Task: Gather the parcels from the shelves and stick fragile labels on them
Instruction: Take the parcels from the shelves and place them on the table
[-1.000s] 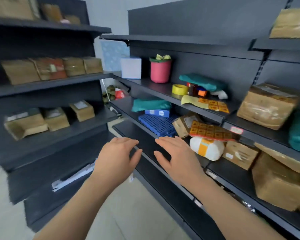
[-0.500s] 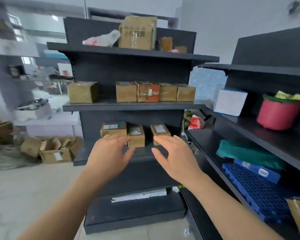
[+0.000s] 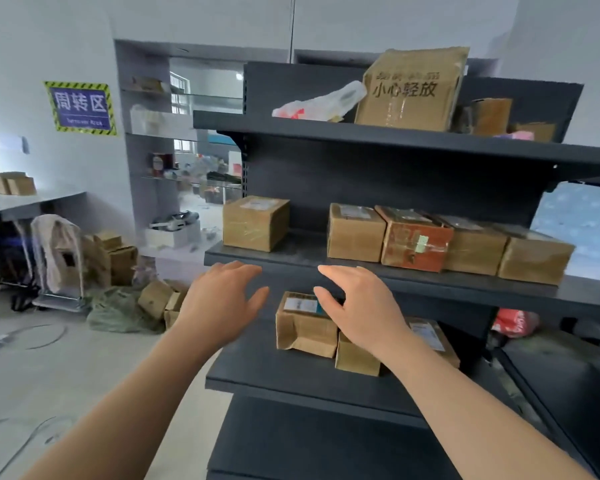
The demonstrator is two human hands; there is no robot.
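Cardboard parcels (image 3: pixel 355 233) on the shelves (image 3: pixel 291 263): 5 on the middle level, 3 below, more on top. Spread and empty, left hand (image 3: pixel 219 303) and right hand (image 3: pixel 361 306) near the lower row (image 3: pixel 302 327). Seemingly none gathered, none labelled; nearly everything left.

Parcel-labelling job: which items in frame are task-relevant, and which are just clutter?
Job: left hand, right hand, lone middle-shelf parcel, row of four parcels, lower-shelf parcels, large top-shelf box.
Lying about: plastic bag, wall sign, floor cartons, green sack, red bag. No fragile labels in view.
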